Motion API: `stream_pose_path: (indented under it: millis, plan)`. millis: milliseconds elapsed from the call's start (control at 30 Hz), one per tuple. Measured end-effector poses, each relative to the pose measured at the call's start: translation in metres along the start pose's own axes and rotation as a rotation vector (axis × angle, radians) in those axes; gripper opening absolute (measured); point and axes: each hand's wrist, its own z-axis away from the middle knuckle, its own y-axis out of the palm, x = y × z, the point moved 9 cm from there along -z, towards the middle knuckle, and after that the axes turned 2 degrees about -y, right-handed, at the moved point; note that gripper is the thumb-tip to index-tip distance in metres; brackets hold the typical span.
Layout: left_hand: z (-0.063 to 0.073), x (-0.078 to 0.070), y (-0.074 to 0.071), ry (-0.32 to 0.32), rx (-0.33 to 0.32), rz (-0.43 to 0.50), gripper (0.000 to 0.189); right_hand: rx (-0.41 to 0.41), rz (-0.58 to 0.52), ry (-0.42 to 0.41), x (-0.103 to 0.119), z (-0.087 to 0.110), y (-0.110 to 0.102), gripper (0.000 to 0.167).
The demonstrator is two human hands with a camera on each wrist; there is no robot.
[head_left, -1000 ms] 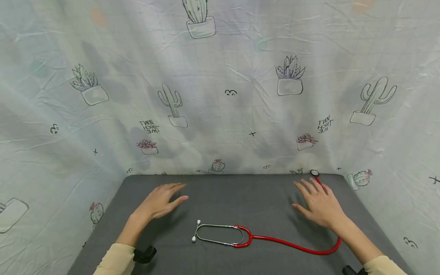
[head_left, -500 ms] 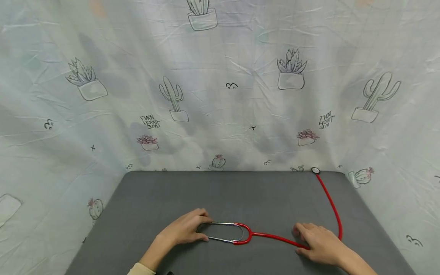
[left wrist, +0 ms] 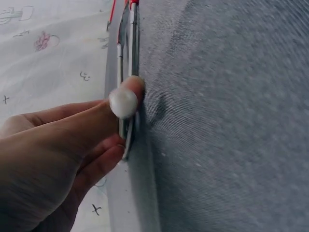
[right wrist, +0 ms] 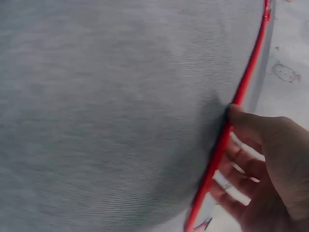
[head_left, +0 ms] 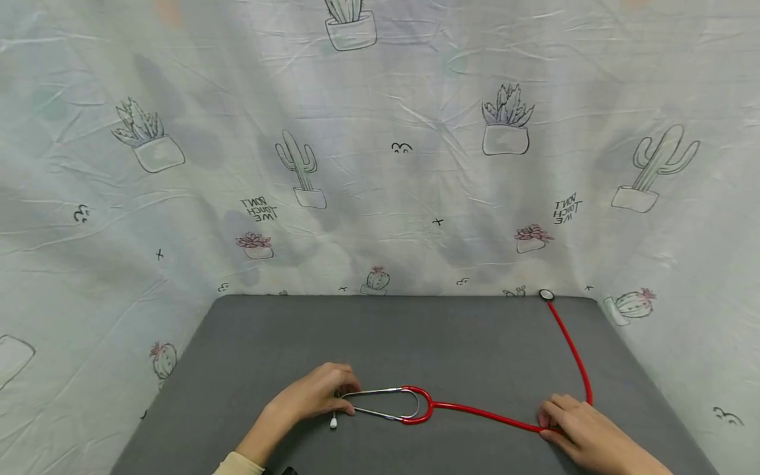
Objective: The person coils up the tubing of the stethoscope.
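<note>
A stethoscope with red tubing (head_left: 487, 414) lies across the grey table in the head view. My left hand (head_left: 317, 394) pinches its silver ear tubes (head_left: 380, 392) close to the ear tips. One white ear tip (head_left: 334, 423) hangs below the thumb; in the left wrist view that ear tip (left wrist: 123, 103) is in front of the thumb, and the other is hidden. At the lower right my right hand (head_left: 588, 429) holds the red tube near its bend, thumb on one side, fingers on the other, as the right wrist view shows. The round chestpiece (head_left: 547, 295) rests at the far right edge.
A grey cloth-like surface (head_left: 380, 336) covers the table. Behind it and at both sides hangs a pale curtain (head_left: 380, 198) printed with cacti, close against the table's far edge.
Both hands have come down from above the table onto the stethoscope. The left moved right to the ear tubes and took hold. The right moved toward me, gripped the tube and shifted slightly right.
</note>
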Motion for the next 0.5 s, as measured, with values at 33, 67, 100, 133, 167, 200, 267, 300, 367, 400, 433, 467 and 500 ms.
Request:
stream_pose_path:
  millis: [33, 67, 100, 133, 167, 200, 267, 300, 367, 400, 433, 467, 500]
  plan:
    - [0.001, 0.000, 0.000, 0.004, -0.005, 0.005, 0.026, -0.019, 0.005, -0.019, 0.001, 0.001, -0.002, 0.040]
    - [0.001, 0.000, 0.000, 0.009, -0.011, 0.005, 0.025, -0.037, 0.014, -0.036, 0.003, 0.002, -0.003, 0.040]
    - [0.002, 0.000, 0.000, 0.012, -0.017, 0.003, 0.024, -0.051, 0.016, -0.046, 0.005, 0.001, -0.004, 0.040]
    - [0.002, -0.001, 0.000, 0.015, -0.021, 0.001, 0.023, -0.057, 0.015, -0.047, 0.005, 0.001, -0.005, 0.040]
    - [0.003, -0.002, 0.000, 0.025, -0.028, -0.007, 0.021, -0.063, 0.017, -0.043, 0.006, 0.000, -0.006, 0.040]
    - [0.003, -0.002, 0.000, 0.030, -0.031, -0.023, 0.020, -0.063, 0.010, -0.027, 0.007, -0.001, -0.008, 0.040]
    - [0.003, -0.004, 0.002, 0.035, -0.029, -0.049, 0.018, -0.068, 0.023, 0.006, 0.008, -0.003, -0.011, 0.041]
    - [0.003, -0.005, 0.002, 0.041, -0.030, -0.068, 0.017, -0.071, 0.028, 0.021, 0.008, -0.005, -0.014, 0.041]
    - [0.003, -0.009, 0.003, 0.066, -0.048, -0.138, 0.015, -0.088, 0.053, 0.027, 0.012, -0.010, -0.021, 0.041]
    - [0.003, -0.010, 0.003, 0.073, -0.060, -0.176, 0.014, -0.098, 0.063, 0.023, 0.014, -0.013, -0.024, 0.039]
    - [0.003, -0.012, 0.002, 0.084, -0.077, -0.215, 0.012, -0.115, 0.079, 0.006, 0.017, -0.017, -0.028, 0.033]
    - [0.004, -0.014, 0.001, 0.101, -0.103, -0.259, 0.012, -0.134, 0.079, -0.014, 0.021, -0.021, -0.032, 0.027]
    - [0.004, -0.016, 0.000, 0.114, -0.128, -0.299, 0.013, -0.147, 0.074, -0.027, 0.023, -0.026, -0.036, 0.020]
